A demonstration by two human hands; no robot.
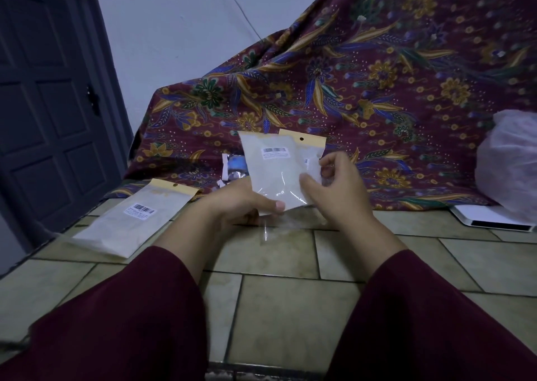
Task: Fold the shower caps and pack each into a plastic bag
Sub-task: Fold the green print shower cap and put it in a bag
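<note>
2 hands hold 1 barcoded plastic bag upright above the tiled floor: left hand pinches its lower edge, right hand grips its right side, apparently near a second bag behind.
</note>
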